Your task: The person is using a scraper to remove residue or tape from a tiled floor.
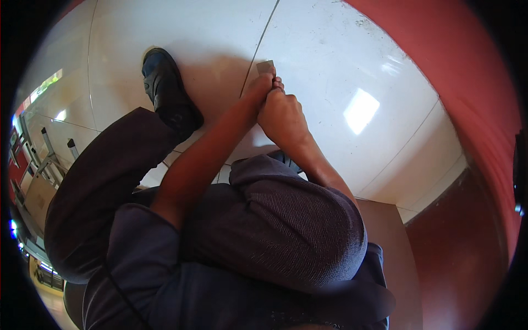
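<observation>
My two hands meet low over the white tiles, in front of my bent knees. The left hand (266,82) is closed, and a small flat grey-brown piece (264,67) with straight edges sticks out past its fingers. Pressed up against it is my right hand (282,113), curled into a fist with its back toward me. Whatever the right fingers hold, if anything, is hidden. What the piece is made of cannot be told.
Glossy white floor tiles (324,49) spread ahead, with dark joints. My black shoe (165,82) stands on the left. A red wall (440,60) curves along the right, above a brown surface (462,236). Metal-framed furniture (47,165) stands at far left.
</observation>
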### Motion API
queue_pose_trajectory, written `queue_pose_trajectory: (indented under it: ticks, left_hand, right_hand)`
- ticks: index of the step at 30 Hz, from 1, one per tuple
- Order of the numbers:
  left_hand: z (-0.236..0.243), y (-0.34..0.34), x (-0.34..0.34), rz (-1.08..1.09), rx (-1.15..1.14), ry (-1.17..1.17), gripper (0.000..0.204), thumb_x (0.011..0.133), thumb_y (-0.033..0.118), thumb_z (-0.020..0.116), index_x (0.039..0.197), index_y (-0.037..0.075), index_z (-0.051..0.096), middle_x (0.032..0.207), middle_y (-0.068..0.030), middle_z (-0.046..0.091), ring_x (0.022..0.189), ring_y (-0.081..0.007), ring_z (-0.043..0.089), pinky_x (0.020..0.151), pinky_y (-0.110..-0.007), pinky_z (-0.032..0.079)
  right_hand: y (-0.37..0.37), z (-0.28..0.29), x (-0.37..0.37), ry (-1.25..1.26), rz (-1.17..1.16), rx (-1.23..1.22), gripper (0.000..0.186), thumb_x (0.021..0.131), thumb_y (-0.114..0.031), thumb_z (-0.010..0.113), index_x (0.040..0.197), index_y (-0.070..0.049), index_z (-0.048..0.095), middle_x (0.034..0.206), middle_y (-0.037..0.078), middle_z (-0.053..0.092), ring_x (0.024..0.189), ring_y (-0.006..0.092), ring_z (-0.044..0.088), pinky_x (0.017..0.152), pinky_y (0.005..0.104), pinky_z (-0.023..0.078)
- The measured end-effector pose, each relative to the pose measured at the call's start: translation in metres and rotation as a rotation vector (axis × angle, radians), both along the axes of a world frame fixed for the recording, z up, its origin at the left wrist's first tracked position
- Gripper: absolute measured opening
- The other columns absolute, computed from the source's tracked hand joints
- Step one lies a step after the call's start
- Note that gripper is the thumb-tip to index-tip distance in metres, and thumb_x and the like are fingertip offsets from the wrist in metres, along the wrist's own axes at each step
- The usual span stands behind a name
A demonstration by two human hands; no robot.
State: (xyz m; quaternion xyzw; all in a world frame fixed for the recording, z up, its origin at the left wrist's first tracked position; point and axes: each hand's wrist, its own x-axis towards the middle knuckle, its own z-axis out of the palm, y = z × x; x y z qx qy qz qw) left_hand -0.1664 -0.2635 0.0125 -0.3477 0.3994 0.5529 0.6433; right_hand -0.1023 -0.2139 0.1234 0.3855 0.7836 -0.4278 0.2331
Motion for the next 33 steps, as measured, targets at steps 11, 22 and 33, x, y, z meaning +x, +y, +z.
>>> queue_pose_trajectory:
  ticks: [11, 22, 33]
  left_hand:
    - [-0.013, 0.013, -0.001, -0.065, 0.051, 0.162, 0.027, 0.091, 0.030, 0.044, 0.069, 0.014, 0.042, 0.062, -0.0016, 0.046, 0.056, -0.0134, 0.045, 0.058, -0.027, 0.039]
    - [-0.002, 0.053, 0.041, 0.034, -0.067, -0.058, 0.026, 0.094, 0.027, 0.038, 0.075, 0.011, 0.042, 0.063, -0.0029, 0.046, 0.055, -0.0125, 0.046, 0.049, -0.028, 0.038]
    - [-0.031, 0.091, 0.041, -0.208, 0.065, 0.200, 0.031, 0.096, 0.031, 0.039, 0.074, 0.010, 0.042, 0.060, -0.0031, 0.045, 0.052, -0.0144, 0.044, 0.049, -0.030, 0.039]
  right_hand:
    - [0.000, -0.031, 0.011, 0.223, -0.045, 0.318, 0.021, 0.079, -0.009, 0.048, 0.083, 0.007, 0.061, 0.081, 0.027, 0.063, 0.075, 0.0469, 0.060, 0.072, 0.0500, 0.051]
    - [0.018, -0.020, 0.048, 0.146, -0.219, 0.290, 0.026, 0.083, -0.012, 0.047, 0.090, 0.005, 0.064, 0.088, 0.031, 0.060, 0.081, 0.0491, 0.059, 0.077, 0.0525, 0.049]
    - [0.038, -0.026, 0.046, 0.116, -0.280, 0.369, 0.023, 0.081, -0.011, 0.049, 0.081, 0.006, 0.064, 0.079, 0.030, 0.061, 0.076, 0.0454, 0.061, 0.072, 0.0497, 0.050]
